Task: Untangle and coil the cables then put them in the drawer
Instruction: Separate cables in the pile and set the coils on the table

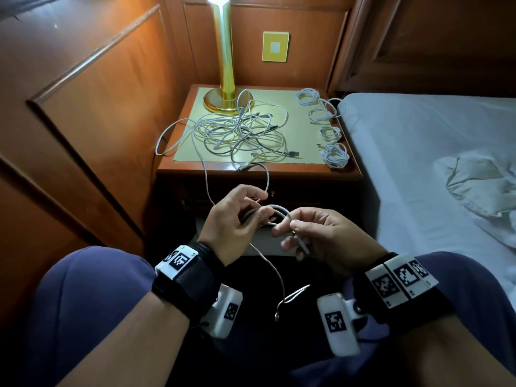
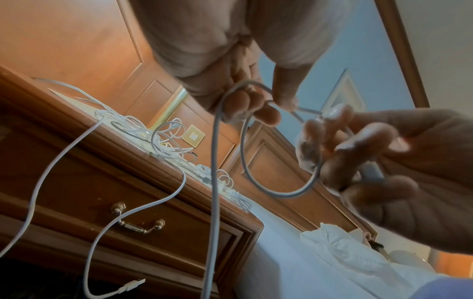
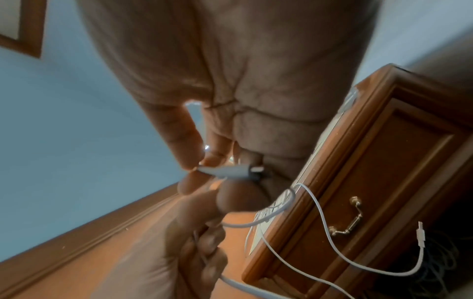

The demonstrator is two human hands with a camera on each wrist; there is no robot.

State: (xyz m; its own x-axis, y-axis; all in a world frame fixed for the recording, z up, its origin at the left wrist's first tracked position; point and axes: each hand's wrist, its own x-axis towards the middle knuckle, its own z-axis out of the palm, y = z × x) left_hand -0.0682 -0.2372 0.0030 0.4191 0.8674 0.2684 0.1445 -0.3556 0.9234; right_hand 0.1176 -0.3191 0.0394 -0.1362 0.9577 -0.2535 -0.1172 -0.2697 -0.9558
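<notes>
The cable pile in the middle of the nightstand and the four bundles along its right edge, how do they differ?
The cable pile is one loose tangle; the four bundles are each wound into small separate rings. The pile sprawls wide, with strands hanging over the nightstand front and left edge; the bundles sit compact in a row near the bed. Both are pale cables lying on the nightstand top.

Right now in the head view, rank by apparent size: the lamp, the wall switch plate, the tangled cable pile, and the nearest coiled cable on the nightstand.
1. Tangled cable pile
2. Lamp, top cut off by the frame, so its rank against the pile is unsure
3. Nearest coiled cable
4. Wall switch plate, close to the coil in apparent size
</notes>
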